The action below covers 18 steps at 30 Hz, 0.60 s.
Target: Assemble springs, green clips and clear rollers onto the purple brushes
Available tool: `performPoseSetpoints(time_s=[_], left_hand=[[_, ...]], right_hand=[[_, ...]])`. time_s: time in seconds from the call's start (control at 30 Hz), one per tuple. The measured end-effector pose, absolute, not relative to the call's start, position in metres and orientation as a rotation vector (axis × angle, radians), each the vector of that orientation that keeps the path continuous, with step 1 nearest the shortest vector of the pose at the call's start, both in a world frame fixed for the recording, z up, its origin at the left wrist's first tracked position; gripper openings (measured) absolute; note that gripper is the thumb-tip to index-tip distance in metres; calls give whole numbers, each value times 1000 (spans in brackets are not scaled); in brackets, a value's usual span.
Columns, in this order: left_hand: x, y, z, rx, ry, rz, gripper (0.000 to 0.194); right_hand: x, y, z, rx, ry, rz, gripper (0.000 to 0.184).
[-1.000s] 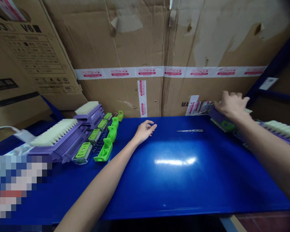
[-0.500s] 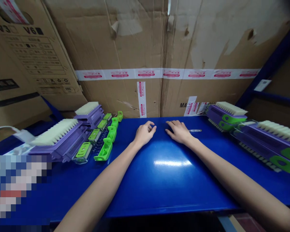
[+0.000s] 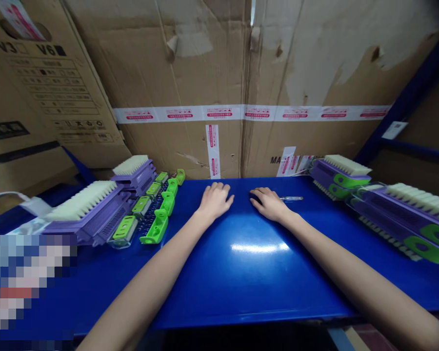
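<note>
My left hand [image 3: 215,201] lies palm down on the blue tabletop [image 3: 256,287], its fingers slightly spread and nothing in them. To the right, my right hand [image 3: 269,204] also rests palm down with loosely bent fingers apart, holding nothing visible. A slim clear rod [image 3: 293,198], perhaps a small screwdriver, lies just beyond the right wrist. Nearest the left hand on its outer side is a row of bright green plastic brackets [image 3: 157,228], beside coiled springs [image 3: 145,225] and clear-cased parts with green tops [image 3: 125,228].
Purple brush bodies with pale bristles [image 3: 83,201] are stacked at left, near a white plug and cable [image 3: 36,206]. Purple-and-green brushes [image 3: 406,207] are stacked at right. Taped cardboard [image 3: 183,146] stands behind the table, with a blue frame post [image 3: 398,97] at right.
My left hand has turned from its side with curled fingers to palm down, its fingers straighter. My right hand stays in nearly the same place, its fingers a little more bent.
</note>
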State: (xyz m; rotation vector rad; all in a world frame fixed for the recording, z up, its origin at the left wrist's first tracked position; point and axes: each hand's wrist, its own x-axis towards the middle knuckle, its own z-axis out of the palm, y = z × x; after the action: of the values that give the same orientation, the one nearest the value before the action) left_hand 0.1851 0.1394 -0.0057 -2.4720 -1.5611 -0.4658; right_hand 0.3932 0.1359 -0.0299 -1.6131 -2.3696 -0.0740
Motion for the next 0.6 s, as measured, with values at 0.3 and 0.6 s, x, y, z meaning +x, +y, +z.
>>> performPoseSetpoints(time_s=[0.3, 0.6], left_hand=[[93, 182, 72, -1695, -2041, -649, 46], [-40, 212, 87, -1882, -2180, -1050, 87]], right_hand=[[393, 135, -28, -1645, -2353, -53, 41], [392, 134, -27, -1640, -2349, -45, 41]])
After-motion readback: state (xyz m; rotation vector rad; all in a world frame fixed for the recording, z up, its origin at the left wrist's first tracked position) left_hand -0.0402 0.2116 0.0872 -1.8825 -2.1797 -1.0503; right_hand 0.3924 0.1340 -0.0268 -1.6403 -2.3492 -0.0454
